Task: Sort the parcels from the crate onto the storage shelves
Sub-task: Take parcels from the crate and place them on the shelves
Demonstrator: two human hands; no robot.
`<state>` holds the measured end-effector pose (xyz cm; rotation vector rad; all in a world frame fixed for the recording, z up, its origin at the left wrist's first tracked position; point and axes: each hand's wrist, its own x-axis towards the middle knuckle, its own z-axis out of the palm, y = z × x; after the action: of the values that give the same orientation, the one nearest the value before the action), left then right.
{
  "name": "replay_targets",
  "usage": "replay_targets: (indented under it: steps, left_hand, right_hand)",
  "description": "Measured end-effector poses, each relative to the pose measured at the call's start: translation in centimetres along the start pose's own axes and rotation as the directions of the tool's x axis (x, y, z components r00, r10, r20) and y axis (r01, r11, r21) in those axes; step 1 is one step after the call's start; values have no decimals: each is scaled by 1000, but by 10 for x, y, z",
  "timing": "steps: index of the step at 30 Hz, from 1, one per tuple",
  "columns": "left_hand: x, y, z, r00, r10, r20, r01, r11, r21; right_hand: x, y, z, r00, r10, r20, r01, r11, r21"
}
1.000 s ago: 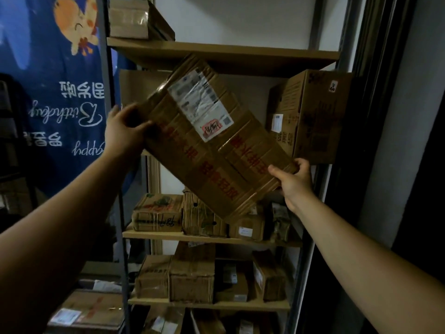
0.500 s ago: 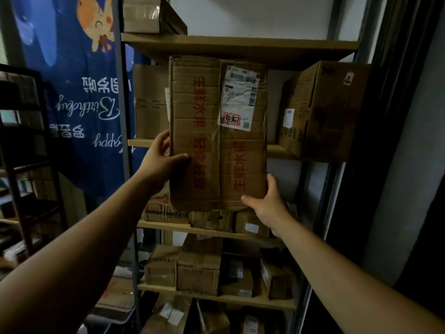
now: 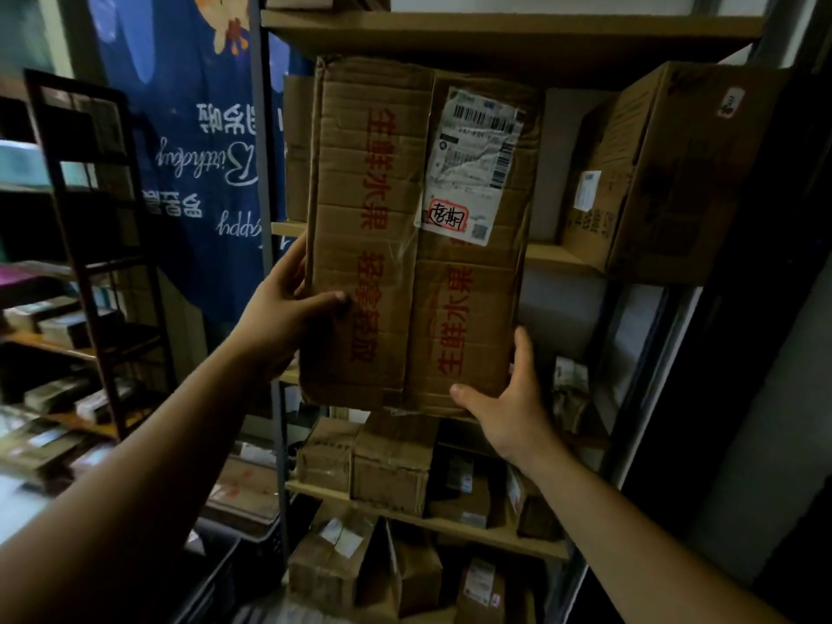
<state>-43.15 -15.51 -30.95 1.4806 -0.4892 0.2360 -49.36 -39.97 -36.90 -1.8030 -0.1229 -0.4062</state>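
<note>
A large flat cardboard parcel (image 3: 405,245) with red printed characters and a white shipping label stands upright in front of the shelving unit (image 3: 508,33). My left hand (image 3: 288,313) grips its left edge, thumb across the front face. My right hand (image 3: 508,407) holds its lower right corner from below, thumb on the front. The parcel's top reaches just under the upper shelf board, and its lower edge hangs below the board (image 3: 553,256) of the second shelf. A dark crate (image 3: 234,560) shows at the bottom left, mostly hidden by my left arm.
A big brown box (image 3: 666,173) sits on the second shelf at the right, another box (image 3: 297,146) behind the parcel at the left. Several small parcels (image 3: 391,466) fill the lower shelves. A dark rack (image 3: 99,245) with goods stands at left before a blue banner (image 3: 198,141).
The parcel has turned from a diagonal tilt to upright and come closer to the shelf opening. My left hand has slid down its left edge and my right hand sits under its lower right corner.
</note>
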Motion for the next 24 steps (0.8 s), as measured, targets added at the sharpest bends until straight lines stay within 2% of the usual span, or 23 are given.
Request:
replay_targets:
  steps: [3,6,9,12,18,24]
  left_hand:
    - [-11,-5,-22,999,-5,-52,8,999,50]
    - [-20,-13,-54,983,-71,-170,82,995,54]
    - [-32,-23,-93,967,-115,-227,151,977,148]
    - [-51,-36,-145,936,-191,-294,237,963,126]
    - [-91,-63,-280,880,-346,-324,380,924,47]
    - [-123,-90,-370,822,-476,-312,490,871,-37]
  right_hand:
    - [-3,1,22,1000,0,31,1,1000,-26]
    - [-7,1,53,998,6,64,-5,1000,-21]
    - [-11,0,98,992,30,122,-30,1000,2]
    - [-15,4,153,982,60,182,-62,998,6]
    - [-25,16,287,936,163,312,-175,984,12]
    - [-33,24,384,868,283,408,-301,953,-23]
